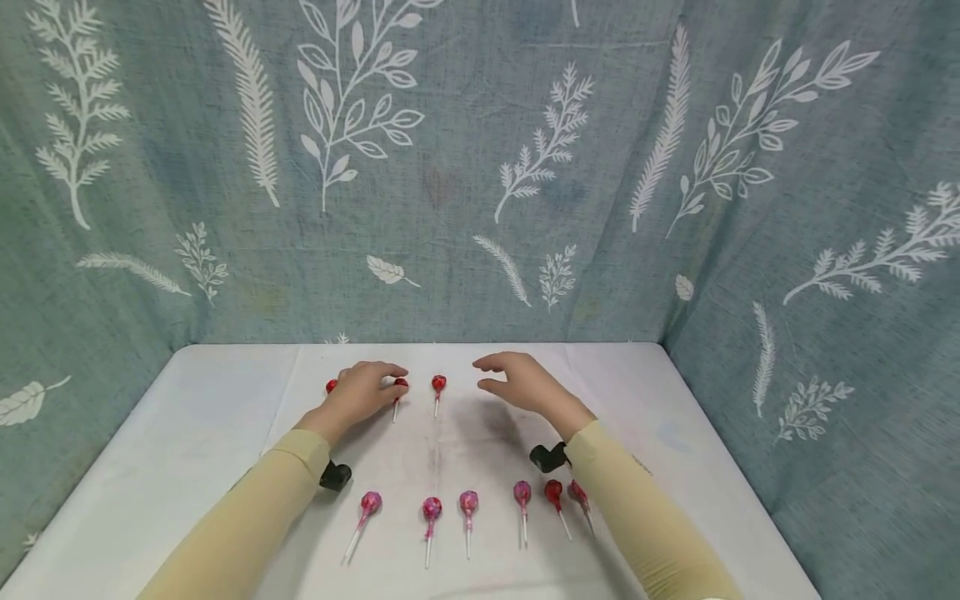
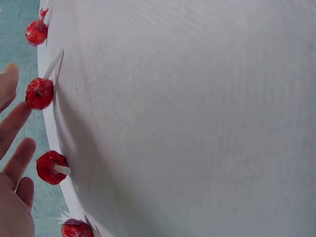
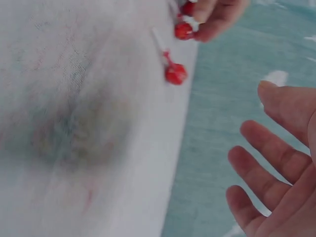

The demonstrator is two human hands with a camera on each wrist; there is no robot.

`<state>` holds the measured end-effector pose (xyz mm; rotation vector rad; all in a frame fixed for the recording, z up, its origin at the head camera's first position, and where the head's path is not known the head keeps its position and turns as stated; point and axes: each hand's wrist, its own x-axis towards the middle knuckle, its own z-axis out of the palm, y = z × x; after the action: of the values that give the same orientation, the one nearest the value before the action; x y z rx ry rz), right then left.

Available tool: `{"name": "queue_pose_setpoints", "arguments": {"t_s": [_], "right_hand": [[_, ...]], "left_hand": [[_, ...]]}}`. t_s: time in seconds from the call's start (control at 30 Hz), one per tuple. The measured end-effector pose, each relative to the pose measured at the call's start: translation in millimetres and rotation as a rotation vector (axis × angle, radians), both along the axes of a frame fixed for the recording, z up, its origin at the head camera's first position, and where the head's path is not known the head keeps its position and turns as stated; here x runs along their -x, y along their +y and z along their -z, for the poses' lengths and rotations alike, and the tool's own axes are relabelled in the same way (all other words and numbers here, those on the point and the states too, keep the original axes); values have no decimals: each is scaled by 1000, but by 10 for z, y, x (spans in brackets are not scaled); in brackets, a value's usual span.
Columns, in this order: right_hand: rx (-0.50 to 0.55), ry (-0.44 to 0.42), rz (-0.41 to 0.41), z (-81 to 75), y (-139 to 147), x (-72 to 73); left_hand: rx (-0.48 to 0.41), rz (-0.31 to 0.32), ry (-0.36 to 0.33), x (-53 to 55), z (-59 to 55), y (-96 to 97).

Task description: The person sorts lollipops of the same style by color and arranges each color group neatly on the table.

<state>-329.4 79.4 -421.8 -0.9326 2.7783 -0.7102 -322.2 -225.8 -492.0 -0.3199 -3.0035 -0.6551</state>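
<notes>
My left hand (image 1: 358, 393) reaches over the far part of the table, its fingers about the head of a red lollipop (image 1: 401, 383). In the left wrist view the fingers are spread, and one fingertip is right at a red lollipop's wrapper (image 2: 39, 94). Another red lollipop (image 1: 438, 383) lies just to the right, and a further one (image 1: 332, 386) is partly hidden behind the left hand. My right hand (image 1: 522, 383) hovers over the table, fingers apart and slightly bent, holding nothing. A red lollipop (image 3: 176, 73) shows to its left in the right wrist view.
Nearer on the white table (image 1: 637, 533) lies a row of several lollipops, pink ones (image 1: 468, 502) and a red one (image 1: 553, 492) among them. The right sleeve overlaps the rightmost one (image 1: 577, 492). A leaf-patterned green curtain (image 1: 450, 275) stands behind the table and along its sides.
</notes>
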Motion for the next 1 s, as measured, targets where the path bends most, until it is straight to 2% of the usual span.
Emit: {"name": "queue_pose_setpoints", "arguments": {"t_s": [0.1,0.2,0.37,0.57,0.7,0.9,1.0], "right_hand": [[53,-4,-5,-94,210,-138],[94,-17,7,-179,448,-303],[119,-23,65,-285,815,-551],[124,-24,125,-279,1164,-730],[156,-50,156,-210,1359,-814],[209,-53,168,-78,1624,-911],[236,-40,160,-29,1746,-957]], "left_hand": [[8,-10,-4,-3,-17,0],[14,7,6,-16,-34,31],[2,63,29,-63,-163,202],[-39,150,81,-181,-412,560],[-83,234,126,-307,-551,852],[-162,356,111,-549,-672,1313],[-164,410,95,-644,-693,1519]]}}
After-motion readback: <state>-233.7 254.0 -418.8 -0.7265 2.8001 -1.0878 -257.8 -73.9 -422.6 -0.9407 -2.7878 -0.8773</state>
